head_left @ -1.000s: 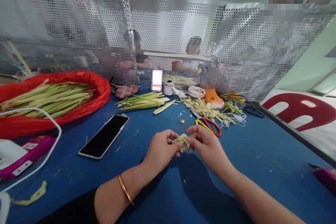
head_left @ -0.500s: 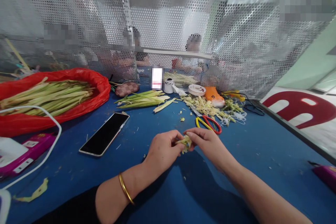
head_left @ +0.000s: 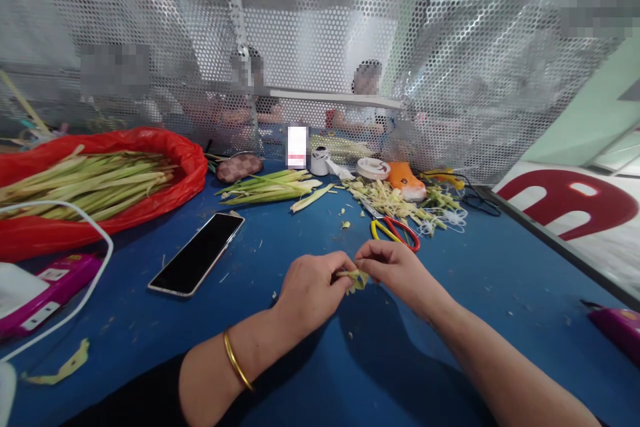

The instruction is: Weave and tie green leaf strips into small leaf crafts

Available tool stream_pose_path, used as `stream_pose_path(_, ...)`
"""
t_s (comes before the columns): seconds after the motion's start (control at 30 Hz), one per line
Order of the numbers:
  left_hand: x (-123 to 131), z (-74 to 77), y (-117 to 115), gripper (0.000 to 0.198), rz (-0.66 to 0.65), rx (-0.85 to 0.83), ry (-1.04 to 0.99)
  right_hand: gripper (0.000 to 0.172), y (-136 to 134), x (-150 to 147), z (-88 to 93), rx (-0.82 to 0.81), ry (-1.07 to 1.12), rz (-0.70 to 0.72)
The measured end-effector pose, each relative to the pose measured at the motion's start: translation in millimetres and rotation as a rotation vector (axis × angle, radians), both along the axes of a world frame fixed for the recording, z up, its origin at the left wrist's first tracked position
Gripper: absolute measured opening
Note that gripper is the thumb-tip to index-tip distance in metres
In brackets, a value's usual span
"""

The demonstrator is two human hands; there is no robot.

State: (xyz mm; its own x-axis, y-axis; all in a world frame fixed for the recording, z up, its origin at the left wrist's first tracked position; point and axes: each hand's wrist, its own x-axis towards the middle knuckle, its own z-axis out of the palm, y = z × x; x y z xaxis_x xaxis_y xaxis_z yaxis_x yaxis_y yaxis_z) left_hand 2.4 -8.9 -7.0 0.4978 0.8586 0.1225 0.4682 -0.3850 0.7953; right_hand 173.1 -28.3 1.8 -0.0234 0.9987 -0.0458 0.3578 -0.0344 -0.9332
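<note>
A small, pale yellow-green folded leaf piece (head_left: 358,279), shaped somewhat like a flower, is pinched by its narrow stem end in my left hand (head_left: 313,288). My right hand (head_left: 393,270) is closed at its upper right edge, thumb and fingertips pressed together there; the fingers partly cover the piece. Just beyond my right hand lie scissors (head_left: 404,233) with red and yellow handles. Behind them is a heap of similar pale leaf pieces (head_left: 390,200), some with white thread (head_left: 453,219). Long green leaf strips (head_left: 270,188) lie in a bundle farther back.
A red plastic bag (head_left: 193,177) full of long leaf strips stands at left. Near it are a phone (head_left: 197,255), a white cable (head_left: 103,233) and a purple power strip (head_left: 65,300). A tape roll (head_left: 373,169) and orange packet (head_left: 405,180) sit before the perforated metal screen (head_left: 320,33).
My right hand's fingers have shifted slightly up and curled more at the leaf piece's edge, uncovering more of it. My left hand keeps its hold. The view has shifted a little.
</note>
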Motion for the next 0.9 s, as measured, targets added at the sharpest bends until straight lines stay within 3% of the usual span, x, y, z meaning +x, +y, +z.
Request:
stream_pose_path(0.17,0.4,-5.7,1.6,0.014,0.001,-0.110,-0.048,0.016,-0.3,-0.2,-1.6,0.010,-0.032,-0.052)
stream_pose_path(0.37,2.5,-10.7,4.3,0.008,-0.113,-0.445,-0.242,0.017,1.7,0.5,-6.1,0.166,-0.083,-0.090)
stream_pose_path(0.5,3.2,-2.6,4.3,0.015,-0.137,-0.657,-0.299,0.018,1.8,-3.6,-11.1,0.234,-0.124,-0.092)
stream_pose_path(0.73,1.6,3.9,3.8,0.029,-0.193,-0.856,-0.330,0.014,-4.3,-8.7,-8.8,0.335,-0.384,-0.063)
stream_pose_path(0.9,-1.0,3.7,3.5,0.039,-0.283,-0.980,-0.298,0.013,-7.7,-10.9,-4.0,0.352,-0.318,0.026)
